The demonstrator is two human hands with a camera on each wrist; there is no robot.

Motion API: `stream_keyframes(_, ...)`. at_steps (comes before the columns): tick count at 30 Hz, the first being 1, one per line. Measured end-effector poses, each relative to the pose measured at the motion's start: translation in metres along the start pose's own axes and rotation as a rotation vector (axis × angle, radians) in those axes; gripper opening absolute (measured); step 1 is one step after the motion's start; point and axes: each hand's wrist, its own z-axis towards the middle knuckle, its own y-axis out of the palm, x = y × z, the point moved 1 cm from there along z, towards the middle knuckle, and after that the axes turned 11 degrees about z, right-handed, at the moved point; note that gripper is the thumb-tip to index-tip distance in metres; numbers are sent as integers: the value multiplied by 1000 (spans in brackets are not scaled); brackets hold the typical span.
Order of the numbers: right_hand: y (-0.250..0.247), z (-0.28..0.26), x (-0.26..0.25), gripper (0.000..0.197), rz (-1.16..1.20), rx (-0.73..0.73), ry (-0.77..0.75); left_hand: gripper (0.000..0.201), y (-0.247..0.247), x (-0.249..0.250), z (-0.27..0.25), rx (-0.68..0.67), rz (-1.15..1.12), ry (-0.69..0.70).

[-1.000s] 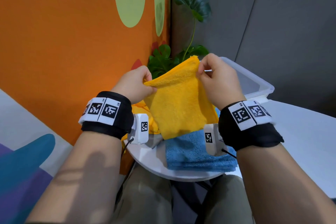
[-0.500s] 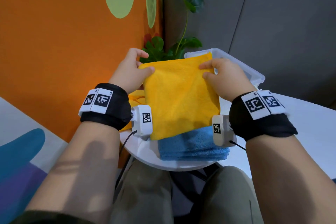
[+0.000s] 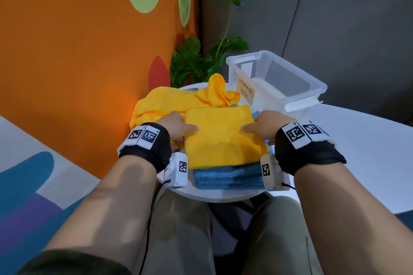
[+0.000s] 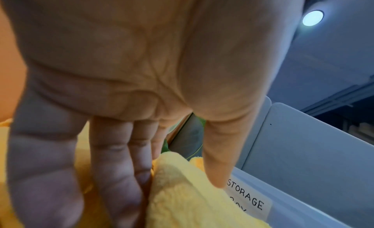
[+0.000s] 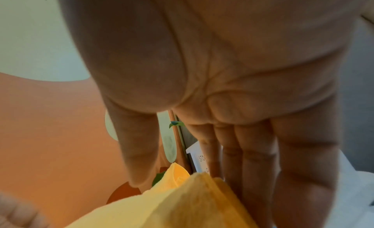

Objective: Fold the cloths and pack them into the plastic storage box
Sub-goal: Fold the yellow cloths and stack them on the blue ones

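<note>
A folded yellow cloth [image 3: 223, 138] lies on a folded blue cloth [image 3: 228, 178] at the near edge of a small round white table [image 3: 223, 196]. My left hand [image 3: 178, 131] holds its left side, and my right hand [image 3: 261, 127] holds its right side. Each thumb lies on top, with the fingers down along the edge. In the left wrist view the thumb [image 4: 214, 167] presses the yellow cloth [image 4: 182, 199]. In the right wrist view the yellow cloth [image 5: 182, 204] sits between thumb and fingers [image 5: 259, 167]. The clear storage box [image 3: 277, 78], labelled "STORAGE BOX", stands behind and to the right.
A loose heap of yellow cloths [image 3: 178, 100] lies behind the folded pile, on the left. Close on the left is an orange wall [image 3: 78, 62]. A green plant [image 3: 196, 62] stands behind the table. White tabletop [image 3: 362, 145] stretches to the right.
Both hands have brought the yellow cloth down from the air onto the blue cloth. It is now folded smaller, and the storage box behind it is uncovered.
</note>
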Motion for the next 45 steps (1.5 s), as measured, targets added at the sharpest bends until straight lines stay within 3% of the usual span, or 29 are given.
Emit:
stream_keyframes(4,5,-1,4,42,-55,-22,43,43,2,-8,6,-89,-28,-39)
stream_keyframes(7,7,1,9,44,-103,-21,68,33,5,-10,8,-127,-20,-46)
stream_keyframes(11,5,2,8,50,-57,-8,35,30,7,-7,6,-96,-64,-39)
stream_keyframes(14,6,1,6,36,3,-2,15,22,9,-4,4,-74,-127,-9)
stream_keyframes(18,11,-1,9,34,-60,-24,54,24,10,-2,0,-72,-165,0)
stream_keyframes(22,15,-3,16,34,-51,-119,59,38,7,-5,-4,-114,98,73)
stream_keyframes(25,17,-3,19,38,-29,-169,50,79,9,-10,-2,-202,151,88)
stream_keyframes(27,16,-5,17,43,-41,-154,34,92,9,-12,0,-225,166,79)
stream_keyframes(29,12,-7,14,44,-41,-140,14,90,7,-9,-2,-205,163,88)
stream_keyframes(36,-16,-10,6,39,-60,-5,-13,76,4,13,-9,-162,-169,202)
stream_keyframes(42,5,3,24,40,-138,-141,112,90,24,2,-2,-213,28,105)
stream_keyframes(45,12,8,31,42,-178,-139,129,92,29,-7,1,-251,91,44)
